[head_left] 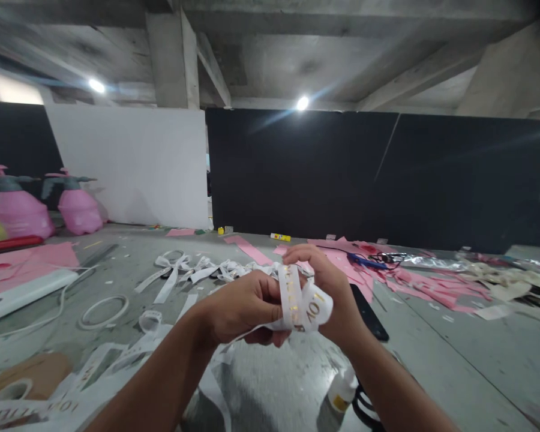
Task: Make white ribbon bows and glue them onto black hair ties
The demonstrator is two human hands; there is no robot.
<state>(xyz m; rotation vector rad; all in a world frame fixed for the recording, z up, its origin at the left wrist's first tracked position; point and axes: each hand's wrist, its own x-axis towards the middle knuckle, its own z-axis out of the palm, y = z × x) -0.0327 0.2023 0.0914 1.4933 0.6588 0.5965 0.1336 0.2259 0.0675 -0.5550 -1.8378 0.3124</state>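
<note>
A white ribbon (pixel 292 300) with gold lettering is looped between my two hands above the middle of the table. My left hand (pixel 247 303) pinches it from the left, thumb on top and fingers curled beneath. From the other side my right hand (pixel 330 282) is curled around the loop, its index finger bent over the top; part of its grip is hidden behind the ribbon. A tail of the ribbon runs down from my left hand toward the table. Below my right hand stands a small white bottle (pixel 342 390) with a yellow label, beside black scissor-like handles (pixel 366 408).
White ribbon bows (pixel 202 270) lie behind my hands. Loose printed ribbon (pixel 108 366) and a white ring (pixel 103 312) are at left, near a power strip (pixel 31 294). Pink spray bottles (pixel 78 210) stand far left. Pink scraps (pixel 342 258) and a black phone (pixel 369 312) lie right.
</note>
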